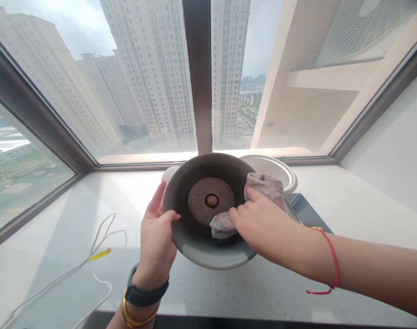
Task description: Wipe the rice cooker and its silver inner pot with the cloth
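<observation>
A dark round pot [201, 237] is held up at the middle of the view, its inside tilted toward me. In its floor is a small ringed disc. My left hand [158, 233] grips the left rim, with the thumb over the edge and the fingers behind. Bunched in my right hand [259, 224] is a greyish-pink cloth [266, 184]. One end of the cloth lies against the pot's lower inner wall, and another part hangs over the right rim. The pot's underside is hidden.
Behind the pot at right lies a white round rimmed piece [273, 171], next to a dark flat panel [306, 210]. A white cord [104, 278] with a yellow tag [100, 254] loops over the left of the white sill [133, 183]. Windows rise behind it.
</observation>
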Tool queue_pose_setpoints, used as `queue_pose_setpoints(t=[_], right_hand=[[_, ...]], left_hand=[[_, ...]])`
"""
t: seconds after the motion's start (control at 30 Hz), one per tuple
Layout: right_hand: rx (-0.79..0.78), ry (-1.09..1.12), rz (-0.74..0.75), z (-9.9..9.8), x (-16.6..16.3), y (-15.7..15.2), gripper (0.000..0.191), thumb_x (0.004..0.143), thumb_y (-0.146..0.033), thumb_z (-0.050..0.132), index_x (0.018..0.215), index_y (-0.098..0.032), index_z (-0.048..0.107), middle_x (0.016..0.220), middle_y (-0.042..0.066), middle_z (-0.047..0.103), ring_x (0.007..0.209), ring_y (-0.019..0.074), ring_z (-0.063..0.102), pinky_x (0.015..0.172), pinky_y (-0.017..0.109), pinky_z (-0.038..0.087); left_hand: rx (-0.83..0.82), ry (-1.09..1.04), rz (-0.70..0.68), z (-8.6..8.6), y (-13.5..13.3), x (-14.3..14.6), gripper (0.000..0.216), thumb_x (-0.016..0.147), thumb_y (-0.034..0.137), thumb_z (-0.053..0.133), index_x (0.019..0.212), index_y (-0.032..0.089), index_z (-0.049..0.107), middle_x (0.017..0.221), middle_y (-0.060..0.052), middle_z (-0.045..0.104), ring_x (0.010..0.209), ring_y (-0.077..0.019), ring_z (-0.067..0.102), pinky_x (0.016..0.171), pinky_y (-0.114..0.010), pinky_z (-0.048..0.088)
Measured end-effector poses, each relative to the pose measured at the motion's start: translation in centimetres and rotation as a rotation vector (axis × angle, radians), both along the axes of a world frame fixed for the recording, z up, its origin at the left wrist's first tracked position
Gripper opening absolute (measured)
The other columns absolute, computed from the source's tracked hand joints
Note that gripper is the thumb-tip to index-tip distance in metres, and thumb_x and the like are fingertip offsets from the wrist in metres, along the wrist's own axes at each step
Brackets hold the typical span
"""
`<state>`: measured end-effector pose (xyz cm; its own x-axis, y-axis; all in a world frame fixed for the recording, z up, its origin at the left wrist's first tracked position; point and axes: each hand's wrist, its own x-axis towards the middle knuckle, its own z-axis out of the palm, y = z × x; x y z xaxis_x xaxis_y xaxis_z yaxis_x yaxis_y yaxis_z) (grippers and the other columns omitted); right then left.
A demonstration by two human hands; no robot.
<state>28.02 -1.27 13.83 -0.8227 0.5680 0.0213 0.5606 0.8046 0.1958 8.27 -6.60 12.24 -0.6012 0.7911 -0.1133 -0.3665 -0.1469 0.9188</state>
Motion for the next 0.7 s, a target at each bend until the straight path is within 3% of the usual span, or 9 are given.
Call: queue_pose_setpoints(t=[0.1,0.2,0.3,0.37,0.5,0.57,0.63,0.7], right_hand=[[-0.045,0.12,-0.003,1.2,2.0,-2.3,0.011,0.074,-0.01,0.06,0.076,-0.02,0.065,0.068,0.007,0.067,0.059,0.0226,0.06,0.09,0.052,0.046],[-0.017,0.609,-0.16,1.0,4.8,-2.9,0.013,0.083,-0.021,0.054,0.089,-0.022,0.065,0.076,0.006,0.07,0.071,0.0245,0.065,0.096,0.051,0.045],[-0.036,1.22,-0.515,-1.6,7.2,-1.9,0.022,0.091,-0.038,0.053,0.105,-0.024,0.063,0.081,0.005,0.071,0.072,0.0248,0.066,0.075,0.041,0.053],[-0.159,1.5,-0.693,-4.4,7.4,-1.0,0.029,0.091,-0.044,0.058,0.109,-0.023,0.062,0.087,0.006,0.072,0.076,0.0245,0.067,0.07,0.038,0.054],[-0.451,1.863,-0.659,-9.5,4.8,-1.0,0.033,0.089,-0.045,0.062,0.112,-0.022,0.062,0.109,0.008,0.072,0.098,0.0243,0.069,0.082,0.038,0.056],[-0.582,1.981,-0.633,-10.8,2.9,-2.2,0.031,0.089,-0.046,0.063,0.11,-0.023,0.061,0.094,0.004,0.073,0.081,0.021,0.07,0.068,0.034,0.057],[-0.676,2.078,-0.611,-11.4,1.3,-3.7,0.028,0.09,-0.046,0.064,0.107,-0.024,0.06,0.07,-0.003,0.065,0.055,0.0161,0.06,0.05,0.028,0.05],[-0.695,2.176,-0.601,-11.6,0.2,-5.0,0.025,0.091,-0.045,0.064,0.106,-0.025,0.059,0.061,-0.007,0.058,0.044,0.0133,0.052,0.044,0.025,0.045]], left_hand=[[0.028,0.036,-0.037,0.1,0.4,-0.2,0.09,0.062,-0.001,0.064,0.144,0.035,0.057,0.129,-0.002,0.073,0.117,-0.0242,0.068,0.091,-0.029,0.057],[0.014,0.087,-0.068,0.1,0.9,-0.6,0.087,0.062,0.0,0.065,0.142,0.036,0.06,0.133,0.0,0.071,0.115,-0.0228,0.068,0.085,-0.024,0.057],[-0.021,0.14,-0.103,0.3,1.1,-1.2,0.086,0.063,0.0,0.065,0.14,0.038,0.062,0.131,0.001,0.072,0.101,-0.0185,0.072,0.071,-0.018,0.056],[-0.033,0.146,-0.135,0.8,1.2,-1.8,0.086,0.062,-0.001,0.066,0.139,0.036,0.063,0.125,-0.001,0.074,0.089,-0.0154,0.073,0.066,-0.016,0.055],[-0.1,0.12,-0.166,2.2,1.3,-3.0,0.094,0.057,-0.004,0.063,0.144,0.03,0.059,0.105,-0.004,0.078,0.066,-0.0126,0.069,0.056,-0.017,0.054],[-0.144,0.125,-0.161,2.9,1.4,-3.5,0.097,0.055,-0.006,0.06,0.146,0.029,0.056,0.096,-0.004,0.078,0.06,-0.0126,0.067,0.052,-0.018,0.053],[-0.18,0.146,-0.172,3.3,1.6,-4.0,0.099,0.056,-0.006,0.058,0.148,0.029,0.054,0.09,-0.003,0.077,0.057,-0.013,0.066,0.05,-0.018,0.052],[-0.217,0.17,-0.202,3.4,2.1,-4.5,0.099,0.057,-0.007,0.057,0.149,0.029,0.053,0.087,-0.003,0.076,0.055,-0.0131,0.065,0.047,-0.018,0.051]])
